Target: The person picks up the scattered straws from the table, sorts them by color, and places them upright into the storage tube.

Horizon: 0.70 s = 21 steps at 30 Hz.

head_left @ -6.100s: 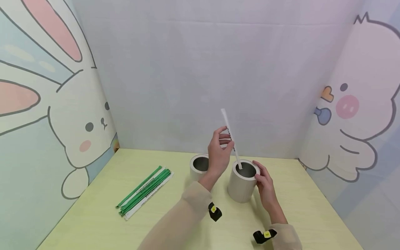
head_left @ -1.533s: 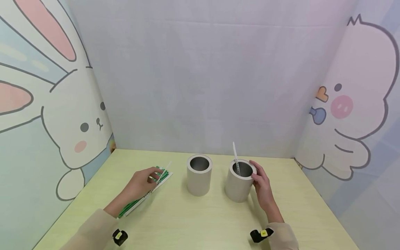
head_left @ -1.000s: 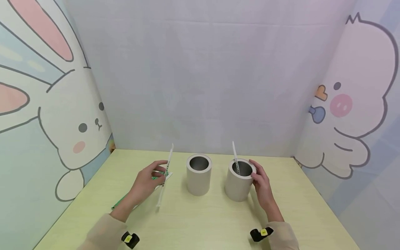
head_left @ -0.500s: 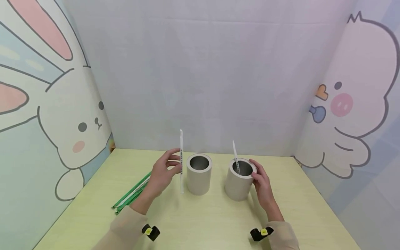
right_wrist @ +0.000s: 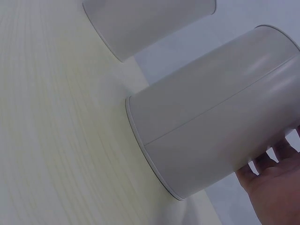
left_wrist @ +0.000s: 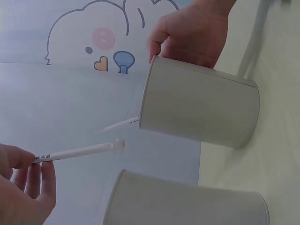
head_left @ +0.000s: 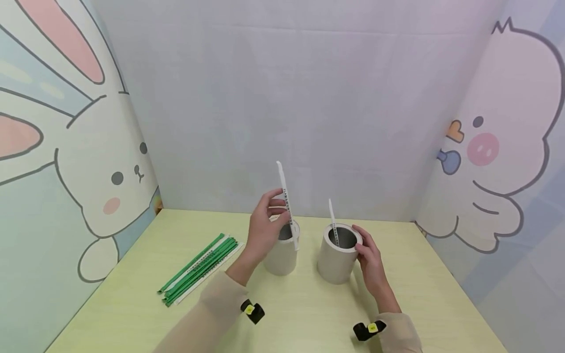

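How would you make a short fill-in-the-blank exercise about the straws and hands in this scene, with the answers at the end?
The colour of the held straw in the left hand is ____.
The number of straws sticking out of the container gripped by the right hand is ____.
The loose straws lying on the table are white and ____.
Answers: white; one; green.

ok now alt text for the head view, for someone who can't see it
A person's left hand pinches a white straw near a pale cup; the right hand grips another cup, which holds a second straw. Green and white straws lie on the table to the left.
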{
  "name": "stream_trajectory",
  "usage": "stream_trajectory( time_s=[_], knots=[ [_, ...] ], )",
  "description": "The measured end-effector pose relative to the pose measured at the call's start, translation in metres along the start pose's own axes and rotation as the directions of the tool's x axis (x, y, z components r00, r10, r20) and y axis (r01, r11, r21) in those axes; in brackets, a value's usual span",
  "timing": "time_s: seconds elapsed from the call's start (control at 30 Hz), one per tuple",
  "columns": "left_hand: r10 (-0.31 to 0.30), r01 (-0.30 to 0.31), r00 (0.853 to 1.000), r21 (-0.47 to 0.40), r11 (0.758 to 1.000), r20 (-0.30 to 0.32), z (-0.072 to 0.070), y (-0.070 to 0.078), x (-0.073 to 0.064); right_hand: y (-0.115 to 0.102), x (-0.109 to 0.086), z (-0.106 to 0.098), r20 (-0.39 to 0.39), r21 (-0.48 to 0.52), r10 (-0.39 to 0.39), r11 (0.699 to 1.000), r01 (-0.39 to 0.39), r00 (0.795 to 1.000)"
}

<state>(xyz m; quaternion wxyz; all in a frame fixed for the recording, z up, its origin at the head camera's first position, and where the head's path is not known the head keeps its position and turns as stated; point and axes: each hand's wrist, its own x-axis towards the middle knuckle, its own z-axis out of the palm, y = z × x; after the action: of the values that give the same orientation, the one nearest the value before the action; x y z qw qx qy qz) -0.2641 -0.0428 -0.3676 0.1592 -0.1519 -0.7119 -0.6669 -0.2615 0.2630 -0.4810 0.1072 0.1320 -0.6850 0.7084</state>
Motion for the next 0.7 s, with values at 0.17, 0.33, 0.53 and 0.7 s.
stream_trajectory(
  time_s=[0.17, 0.33, 0.53, 0.7],
  knots=[
    [0.041, -0.042, 0.999, -0.037, 0.998, -0.02, 0.023, 0.007, 0.009, -0.001, 0.0, 0.0, -0.003, -0.009, 0.003, 1.0, -0.003, 1.0],
    [0.059, -0.062, 0.998, -0.108, 0.992, -0.029, 0.043, 0.013, 0.012, -0.001, 0.001, 0.001, -0.004, -0.011, -0.002, 1.0, 0.002, 1.0],
    [0.067, -0.077, 0.996, -0.157, 0.985, -0.064, 0.069, 0.016, 0.016, -0.001, 0.001, 0.0, -0.007, -0.002, -0.012, 1.0, 0.012, 1.0],
    [0.067, -0.077, 0.995, -0.14, 0.987, -0.078, 0.089, 0.011, 0.018, -0.001, 0.0, 0.001, -0.009, -0.005, -0.005, 1.0, 0.005, 1.0]
  ],
)
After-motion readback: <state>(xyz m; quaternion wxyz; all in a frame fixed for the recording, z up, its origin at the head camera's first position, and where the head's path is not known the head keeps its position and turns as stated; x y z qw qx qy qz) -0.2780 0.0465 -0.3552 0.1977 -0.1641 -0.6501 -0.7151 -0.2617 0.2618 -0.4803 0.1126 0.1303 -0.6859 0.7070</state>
